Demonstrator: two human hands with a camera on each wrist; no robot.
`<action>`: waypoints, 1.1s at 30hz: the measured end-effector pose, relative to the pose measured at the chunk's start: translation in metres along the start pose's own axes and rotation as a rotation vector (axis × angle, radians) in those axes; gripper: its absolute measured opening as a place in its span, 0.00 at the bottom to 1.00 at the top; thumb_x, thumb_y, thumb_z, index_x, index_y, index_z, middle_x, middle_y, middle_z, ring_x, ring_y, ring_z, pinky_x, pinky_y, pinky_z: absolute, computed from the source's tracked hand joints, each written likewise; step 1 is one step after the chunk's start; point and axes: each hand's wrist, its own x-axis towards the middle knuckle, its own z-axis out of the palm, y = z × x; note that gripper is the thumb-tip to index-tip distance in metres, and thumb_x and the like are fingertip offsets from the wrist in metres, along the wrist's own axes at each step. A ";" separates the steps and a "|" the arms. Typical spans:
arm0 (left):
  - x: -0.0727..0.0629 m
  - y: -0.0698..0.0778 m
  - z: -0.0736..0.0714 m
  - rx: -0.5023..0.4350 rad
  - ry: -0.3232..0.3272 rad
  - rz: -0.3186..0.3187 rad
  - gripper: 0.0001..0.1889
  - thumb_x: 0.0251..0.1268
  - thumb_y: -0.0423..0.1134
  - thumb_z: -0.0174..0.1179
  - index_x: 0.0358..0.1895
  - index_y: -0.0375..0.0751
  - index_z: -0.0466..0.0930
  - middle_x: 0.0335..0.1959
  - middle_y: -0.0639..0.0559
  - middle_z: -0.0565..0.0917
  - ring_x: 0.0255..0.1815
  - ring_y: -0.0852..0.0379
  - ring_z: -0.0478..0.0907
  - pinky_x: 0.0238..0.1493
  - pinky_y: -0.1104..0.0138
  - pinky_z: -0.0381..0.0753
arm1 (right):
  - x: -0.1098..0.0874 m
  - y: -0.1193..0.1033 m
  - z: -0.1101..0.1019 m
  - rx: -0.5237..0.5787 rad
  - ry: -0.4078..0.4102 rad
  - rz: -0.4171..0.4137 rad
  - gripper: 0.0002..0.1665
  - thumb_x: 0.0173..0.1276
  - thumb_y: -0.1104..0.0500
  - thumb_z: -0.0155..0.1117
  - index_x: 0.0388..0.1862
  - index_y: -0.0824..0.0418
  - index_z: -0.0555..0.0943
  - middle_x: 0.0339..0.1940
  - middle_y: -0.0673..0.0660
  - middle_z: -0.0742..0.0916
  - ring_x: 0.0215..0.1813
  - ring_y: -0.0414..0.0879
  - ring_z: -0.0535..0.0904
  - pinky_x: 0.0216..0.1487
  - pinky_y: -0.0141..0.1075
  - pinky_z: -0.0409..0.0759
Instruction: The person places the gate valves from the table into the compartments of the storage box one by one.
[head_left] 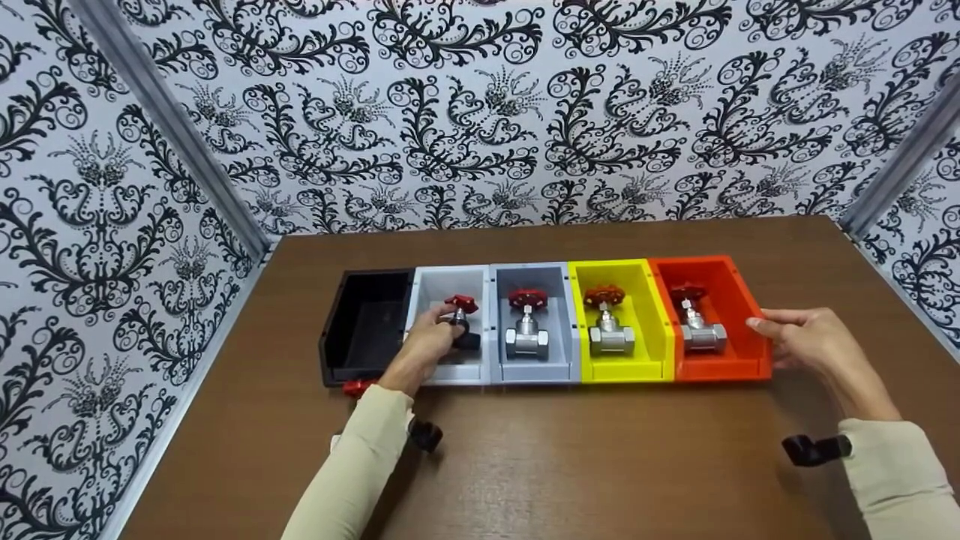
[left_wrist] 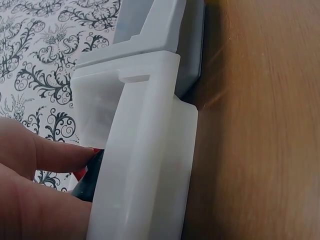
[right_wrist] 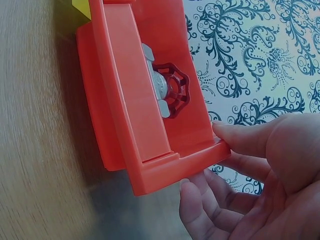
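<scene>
My left hand (head_left: 429, 341) reaches into the white bin (head_left: 450, 279), where thumb and fingers pinch a dark-bodied valve with a red handwheel (head_left: 462, 303). In the left wrist view the white front wall hides most of that valve. My right hand (head_left: 814, 341) holds the side wall of the red-orange bin (right_wrist: 131, 85) at the right end of the row, thumb at its rim and fingers against the outside. Inside that bin sits a silver valve (head_left: 702, 334) with a dark red handwheel (right_wrist: 172, 90).
Between them, the grey bin (head_left: 529, 274) and the yellow bin (head_left: 660, 356) each hold a silver valve with a red handwheel. A black bin (head_left: 375, 307) ends the row at left. Before it lies a red part (head_left: 358, 387), partly behind my left forearm. Patterned walls enclose the brown table (head_left: 570, 457).
</scene>
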 end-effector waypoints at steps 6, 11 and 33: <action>0.001 -0.002 0.001 0.039 0.018 0.013 0.24 0.66 0.24 0.51 0.66 0.27 0.68 0.60 0.33 0.76 0.49 0.49 0.76 0.49 0.61 0.77 | 0.000 0.001 0.000 -0.006 -0.007 -0.002 0.42 0.70 0.45 0.63 0.72 0.69 0.64 0.45 0.66 0.88 0.32 0.44 0.87 0.36 0.40 0.86; 0.002 -0.004 0.001 0.077 0.033 0.021 0.24 0.66 0.26 0.53 0.66 0.27 0.69 0.60 0.33 0.76 0.52 0.49 0.75 0.53 0.62 0.74 | -0.001 0.002 0.001 -0.020 -0.008 -0.020 0.42 0.71 0.45 0.63 0.72 0.70 0.64 0.52 0.72 0.85 0.33 0.43 0.87 0.36 0.39 0.86; 0.006 -0.007 0.003 0.126 0.055 0.029 0.23 0.66 0.25 0.51 0.65 0.25 0.70 0.60 0.31 0.76 0.50 0.48 0.76 0.50 0.63 0.76 | -0.001 0.001 0.000 -0.026 -0.013 -0.019 0.42 0.71 0.44 0.62 0.72 0.70 0.64 0.54 0.75 0.83 0.35 0.45 0.88 0.37 0.39 0.86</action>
